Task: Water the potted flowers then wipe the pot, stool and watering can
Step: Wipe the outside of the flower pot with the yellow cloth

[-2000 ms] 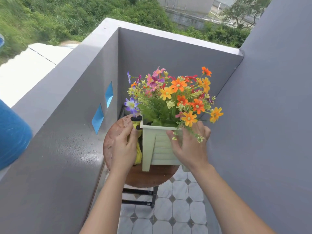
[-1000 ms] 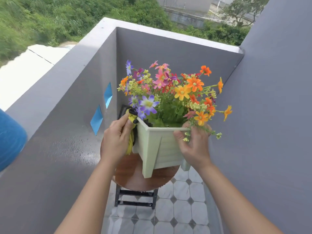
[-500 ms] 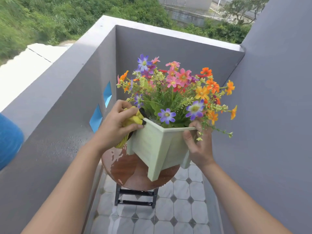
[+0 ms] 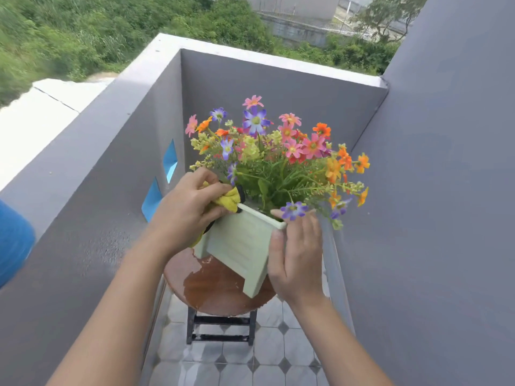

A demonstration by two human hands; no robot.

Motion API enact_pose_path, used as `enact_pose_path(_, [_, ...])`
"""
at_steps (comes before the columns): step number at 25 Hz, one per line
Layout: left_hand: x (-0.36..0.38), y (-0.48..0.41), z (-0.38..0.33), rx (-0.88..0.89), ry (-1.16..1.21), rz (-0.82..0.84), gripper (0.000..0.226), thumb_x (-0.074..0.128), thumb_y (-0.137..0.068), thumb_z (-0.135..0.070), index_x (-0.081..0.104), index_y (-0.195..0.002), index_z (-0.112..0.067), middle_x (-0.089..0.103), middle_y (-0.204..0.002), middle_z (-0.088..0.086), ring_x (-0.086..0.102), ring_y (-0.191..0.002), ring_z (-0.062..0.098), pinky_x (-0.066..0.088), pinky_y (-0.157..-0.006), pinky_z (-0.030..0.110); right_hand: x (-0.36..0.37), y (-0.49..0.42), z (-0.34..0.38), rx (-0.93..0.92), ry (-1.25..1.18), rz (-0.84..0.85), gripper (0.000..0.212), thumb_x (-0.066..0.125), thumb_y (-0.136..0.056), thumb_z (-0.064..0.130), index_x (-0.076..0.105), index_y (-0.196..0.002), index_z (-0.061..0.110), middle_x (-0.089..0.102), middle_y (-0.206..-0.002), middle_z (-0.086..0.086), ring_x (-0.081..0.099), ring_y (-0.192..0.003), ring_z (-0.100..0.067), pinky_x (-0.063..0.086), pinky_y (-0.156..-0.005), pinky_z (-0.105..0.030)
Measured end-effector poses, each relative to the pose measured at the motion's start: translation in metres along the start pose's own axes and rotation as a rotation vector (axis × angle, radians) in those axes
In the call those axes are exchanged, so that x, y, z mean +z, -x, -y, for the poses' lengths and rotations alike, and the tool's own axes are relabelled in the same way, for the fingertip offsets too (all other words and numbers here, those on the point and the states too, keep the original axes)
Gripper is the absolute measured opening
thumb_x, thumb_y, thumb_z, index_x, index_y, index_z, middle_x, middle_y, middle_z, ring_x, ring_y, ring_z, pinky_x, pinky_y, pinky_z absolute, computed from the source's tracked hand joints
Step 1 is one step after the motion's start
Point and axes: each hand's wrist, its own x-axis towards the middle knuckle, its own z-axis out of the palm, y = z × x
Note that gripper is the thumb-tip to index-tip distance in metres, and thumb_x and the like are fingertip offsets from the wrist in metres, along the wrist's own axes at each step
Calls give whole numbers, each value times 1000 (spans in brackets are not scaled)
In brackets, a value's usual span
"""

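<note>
A pale green square pot (image 4: 239,243) full of colourful flowers (image 4: 281,154) is lifted and tilted above the round brown stool (image 4: 220,291). My left hand (image 4: 186,210) grips a yellow cloth (image 4: 230,199) against the pot's upper left rim. My right hand (image 4: 296,254) holds the pot's right corner, thumb on the front face and fingers behind. The stool's seat has a wet patch. No watering can is in view.
Grey balcony walls (image 4: 83,218) close in on the left, back and right. Blue diamond openings (image 4: 170,160) pierce the left wall. A blue object (image 4: 14,240) sits at the left edge. The floor (image 4: 250,363) is tiled under the stool's black frame.
The pot has been lifted off the stool and turned clockwise, showing another face. My left hand with the cloth moved up to the rim; my right hand shifted round the corner.
</note>
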Motion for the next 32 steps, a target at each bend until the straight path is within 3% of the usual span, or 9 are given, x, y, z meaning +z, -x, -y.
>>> enact_pose_path(3, [1,0,-12,-57,-112,-38,38,43,-79,-54,60,-104,-31,46,-102,-7,41,-93,16,46,-59,36,2,6,9,64,76,-31,32,39,-92,21,60,-106,2,62,-97,-12,47,-98,-27,38,-95,-39])
enact_pose_path(6, [7,3,-23,-97,-201,-70,27,61,-82,-41,67,-102,-23,54,-100,3,40,-89,20,48,-51,38,10,5,13,157,167,-5,41,27,-100,33,52,-114,6,59,-104,-11,45,-105,-26,37,-93,-34])
enact_pose_path(10, [15,6,-33,-38,-251,-105,26,61,-82,-37,68,-99,-20,56,-98,6,48,-88,28,50,-47,40,11,0,0,119,189,14,56,16,-101,37,61,-93,4,61,-86,-11,50,-87,-27,36,-78,-28])
enact_pose_path(14, [31,21,-44,-145,-140,-229,42,46,-86,-44,65,-115,-21,59,-112,8,47,-95,28,48,-71,42,9,0,-3,114,185,-22,56,15,-101,36,53,-75,5,54,-73,-11,39,-74,-23,30,-69,-30])
enact_pose_path(17, [54,40,-62,-96,-106,-368,37,49,-93,-29,64,-121,-11,63,-121,12,47,-93,28,38,-87,30,11,1,-2,91,197,-30,53,17,-101,34,50,-72,5,52,-71,-11,33,-72,-20,30,-69,-30])
enact_pose_path(20, [65,46,-60,-70,-117,-449,31,53,-93,-20,65,-121,-10,64,-123,12,49,-91,26,41,-88,29,9,3,-4,69,189,-14,52,17,-101,35,49,-72,6,52,-70,-10,33,-71,-19,29,-67,-29])
enact_pose_path(24, [64,43,-49,-512,71,-588,39,48,-94,-27,57,-129,-12,60,-130,12,52,-102,29,41,-89,30,8,4,-4,28,173,-5,51,18,-101,34,48,-71,6,51,-69,-10,31,-71,-18,28,-66,-28])
enact_pose_path(29, [83,53,-75,-209,-65,-542,34,52,-91,-12,62,-123,-6,60,-127,18,44,-92,26,34,-92,19,8,0,-9,24,179,-7,54,17,-101,35,48,-70,5,51,-68,-11,39,-69,-23,30,-65,-29])
enact_pose_path(32, [69,34,-56,-521,-55,-542,35,48,-95,-18,60,-127,-17,63,-127,8,50,-97,28,44,-85,33,9,1,-11,33,158,2,54,17,-101,36,48,-70,5,50,-68,-10,35,-70,-20,31,-67,-29])
